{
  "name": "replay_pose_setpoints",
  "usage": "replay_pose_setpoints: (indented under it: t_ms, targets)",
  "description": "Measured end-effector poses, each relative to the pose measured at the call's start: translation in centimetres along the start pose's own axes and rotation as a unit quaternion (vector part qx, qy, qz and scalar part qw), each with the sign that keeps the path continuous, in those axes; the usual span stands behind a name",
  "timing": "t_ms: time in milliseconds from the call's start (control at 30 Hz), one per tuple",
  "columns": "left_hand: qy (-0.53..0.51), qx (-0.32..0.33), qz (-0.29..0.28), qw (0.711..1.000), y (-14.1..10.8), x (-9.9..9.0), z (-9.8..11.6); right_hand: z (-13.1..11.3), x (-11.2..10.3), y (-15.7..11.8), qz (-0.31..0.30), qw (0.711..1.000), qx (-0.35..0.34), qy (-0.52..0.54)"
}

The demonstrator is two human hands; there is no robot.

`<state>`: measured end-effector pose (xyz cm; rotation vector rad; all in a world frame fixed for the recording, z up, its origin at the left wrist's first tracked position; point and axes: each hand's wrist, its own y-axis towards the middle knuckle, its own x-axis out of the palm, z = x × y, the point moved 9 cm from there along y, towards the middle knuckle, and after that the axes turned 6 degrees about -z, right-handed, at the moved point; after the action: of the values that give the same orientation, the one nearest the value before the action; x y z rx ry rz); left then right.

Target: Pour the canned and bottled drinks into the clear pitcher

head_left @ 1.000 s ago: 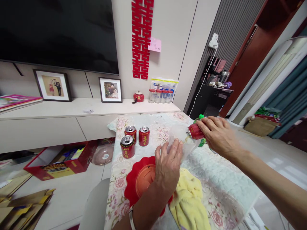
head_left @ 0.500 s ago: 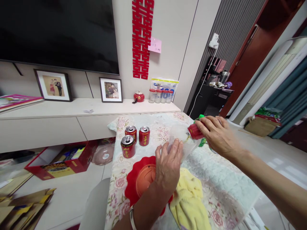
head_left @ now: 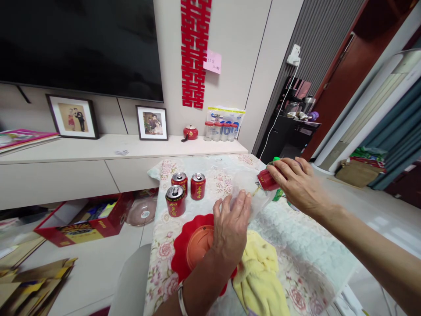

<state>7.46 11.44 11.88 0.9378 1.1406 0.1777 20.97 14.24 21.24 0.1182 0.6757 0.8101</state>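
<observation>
My right hand grips a red drink can, tipped so its top faces left. A thin yellowish stream runs from the can into a translucent plastic container. My left hand holds the near side of that container, its fingers partly covering it. Three red cans stand upright to the left: a front can, a can behind it and a third can. Below my left forearm lies a red scalloped dish, partly hidden. A green-capped bottle is mostly hidden behind my right hand.
A crumpled yellow cloth lies on the floral tablecloth. Behind the table, a white cabinet bears framed photos, a red pot and lidded glass jars. A grey chair stands at left.
The stream from the tilted can now shows longer, reaching down toward my left fingers. Both hands and the other things have stayed almost in place.
</observation>
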Motion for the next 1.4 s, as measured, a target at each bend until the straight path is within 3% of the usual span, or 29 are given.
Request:
replay_pose_setpoints:
  t_ms: [1400]
  targets:
    - [-0.015, 0.005, 0.002, 1.0, 0.0, 0.01, 0.06, -0.89, -0.61, 0.6, 0.009, 1.0, -0.014, -0.003]
